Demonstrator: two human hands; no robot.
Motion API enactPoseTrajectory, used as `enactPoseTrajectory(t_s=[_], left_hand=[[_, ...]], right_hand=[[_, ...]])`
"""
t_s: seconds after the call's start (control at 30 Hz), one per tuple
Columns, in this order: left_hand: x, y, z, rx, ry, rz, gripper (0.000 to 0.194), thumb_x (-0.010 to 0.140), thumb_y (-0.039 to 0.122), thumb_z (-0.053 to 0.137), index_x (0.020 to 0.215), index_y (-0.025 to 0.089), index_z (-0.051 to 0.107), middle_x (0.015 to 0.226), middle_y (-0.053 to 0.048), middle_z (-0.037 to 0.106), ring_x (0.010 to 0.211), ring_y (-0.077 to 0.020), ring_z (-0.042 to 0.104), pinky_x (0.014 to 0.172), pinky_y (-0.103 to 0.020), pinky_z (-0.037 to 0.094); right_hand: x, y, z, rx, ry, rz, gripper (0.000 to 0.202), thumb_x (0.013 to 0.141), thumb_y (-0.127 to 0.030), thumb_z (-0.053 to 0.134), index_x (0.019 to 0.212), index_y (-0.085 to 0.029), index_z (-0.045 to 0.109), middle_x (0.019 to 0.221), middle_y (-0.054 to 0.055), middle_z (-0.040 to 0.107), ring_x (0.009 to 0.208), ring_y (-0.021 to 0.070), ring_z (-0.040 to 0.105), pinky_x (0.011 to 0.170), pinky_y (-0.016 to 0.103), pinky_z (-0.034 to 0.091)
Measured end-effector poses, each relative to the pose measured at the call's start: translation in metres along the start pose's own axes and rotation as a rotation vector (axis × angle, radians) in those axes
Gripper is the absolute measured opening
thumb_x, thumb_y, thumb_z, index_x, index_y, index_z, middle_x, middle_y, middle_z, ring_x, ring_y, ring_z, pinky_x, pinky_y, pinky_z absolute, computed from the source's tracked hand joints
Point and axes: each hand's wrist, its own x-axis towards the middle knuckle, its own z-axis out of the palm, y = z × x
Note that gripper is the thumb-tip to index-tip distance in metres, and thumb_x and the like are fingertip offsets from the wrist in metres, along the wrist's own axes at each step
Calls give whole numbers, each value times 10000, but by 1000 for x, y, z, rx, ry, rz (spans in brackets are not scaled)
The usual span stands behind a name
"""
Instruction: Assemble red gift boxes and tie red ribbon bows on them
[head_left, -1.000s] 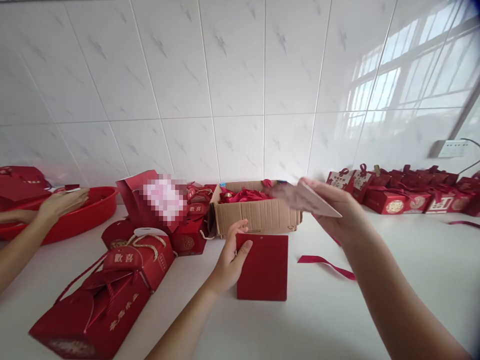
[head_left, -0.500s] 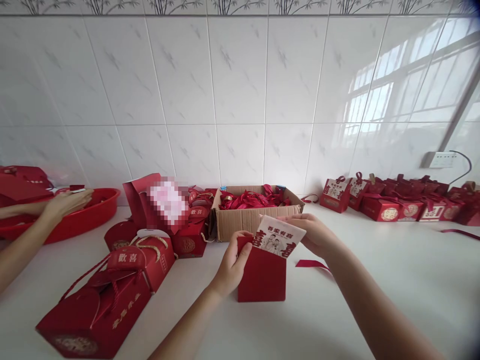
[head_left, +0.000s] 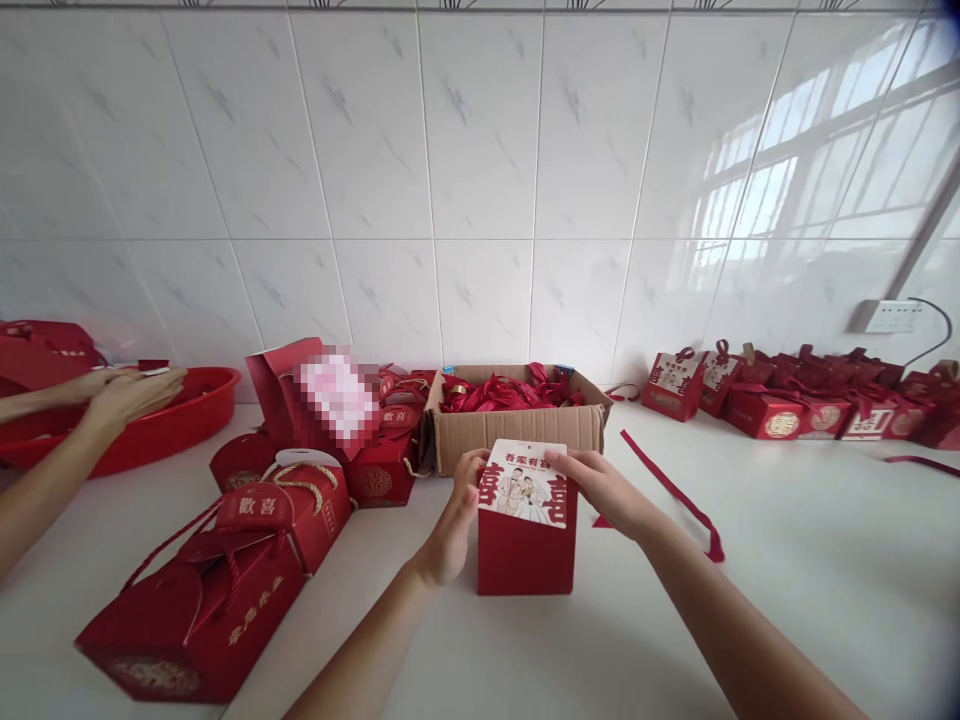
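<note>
A red gift box (head_left: pixel 525 565) stands upright on the white table in front of me. A cream card (head_left: pixel 525 490) with a drawn couple and red characters lies against its upper front, a small hole near its top edge. My left hand (head_left: pixel 454 525) wraps the box's left side, its fingertips behind the card's left edge. With its thumb on the card's upper right corner, my right hand (head_left: pixel 604 490) grips the card and the box top, fingers hidden behind. A dark red ribbon (head_left: pixel 675 490) lies to the right of my right hand.
Behind the box sits a cardboard carton (head_left: pixel 517 440) of red ribbons. Larger red boxes (head_left: pixel 202 590) stand at left, finished-looking small boxes (head_left: pixel 780 410) at right by the tiled wall. At far left, another person's hands (head_left: pixel 127 400) work over a red basin (head_left: pixel 210 400).
The card has swung from a tilt above the box down flat against its front. My right hand has come round to the card's corner. More ribbon shows on the table.
</note>
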Motion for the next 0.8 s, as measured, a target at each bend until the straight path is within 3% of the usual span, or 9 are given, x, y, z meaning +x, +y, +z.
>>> enactPoseTrajectory(t_s=[0.17, 0.27, 0.37, 0.43, 0.53, 0.63, 0.7, 0.8], left_hand=[[1, 5, -4, 63, -47, -75, 365, 922, 472, 342, 1181, 231, 434, 1265, -87, 404, 1233, -252, 378, 1046, -386, 323], [2, 7, -5, 332, -9, -23, 295, 944, 416, 311, 1113, 225, 460, 1256, -94, 412, 1226, -248, 377, 1052, -417, 300], [3, 6, -5, 671, 63, 152, 214, 936, 377, 355, 965, 211, 487, 1187, -98, 459, 1183, -257, 389, 1038, -454, 286], [3, 4, -4, 794, 144, 220, 166, 910, 363, 424, 909, 204, 473, 1132, -104, 487, 1132, -267, 417, 998, -467, 316], [2, 1, 4, 663, 223, 221, 186, 902, 336, 459, 1034, 205, 455, 1134, -101, 508, 1137, -250, 452, 987, -431, 351], [0, 2, 15, 356, 159, 152, 242, 933, 329, 409, 1150, 224, 429, 1156, -78, 528, 1089, -203, 519, 930, -350, 419], [0, 3, 21, 233, 140, 95, 210, 934, 344, 415, 1106, 228, 449, 1112, -59, 547, 973, -175, 564, 835, -301, 461], [1, 2, 24, 240, 198, 58, 171, 911, 353, 476, 1024, 226, 461, 961, -22, 558, 825, -141, 560, 741, -252, 458]], right_hand=[[-3, 10, 4, -48, -36, -53, 387, 829, -491, 565, 1078, -205, 642, 1166, 92, 641, 1012, 254, 628, 855, 367, 510], [-2, 17, 6, -192, 90, -275, 318, 803, -427, 628, 1065, -246, 628, 1347, 68, 499, 1188, 260, 512, 877, 347, 512], [-1, 25, 10, -183, 152, -469, 362, 837, -352, 605, 1182, -277, 524, 1180, 64, 587, 1043, 210, 583, 804, 328, 538], [-1, 28, 12, -192, 138, -500, 349, 866, -330, 567, 1205, -281, 498, 1036, 47, 631, 859, 175, 620, 727, 312, 547], [-2, 30, 15, -274, 157, -504, 236, 879, -326, 546, 1102, -256, 578, 957, 44, 655, 768, 166, 620, 664, 294, 535], [-3, 32, 18, -297, 193, -522, 211, 865, -332, 567, 1051, -240, 611, 952, 48, 670, 755, 169, 625, 646, 287, 527], [-2, 33, 22, -287, 246, -540, 206, 846, -345, 596, 1013, -229, 624, 935, 49, 672, 751, 170, 625, 631, 279, 521], [0, 36, 27, -259, 323, -554, 196, 832, -358, 614, 968, -218, 630, 892, 49, 671, 770, 178, 629, 625, 274, 518]])
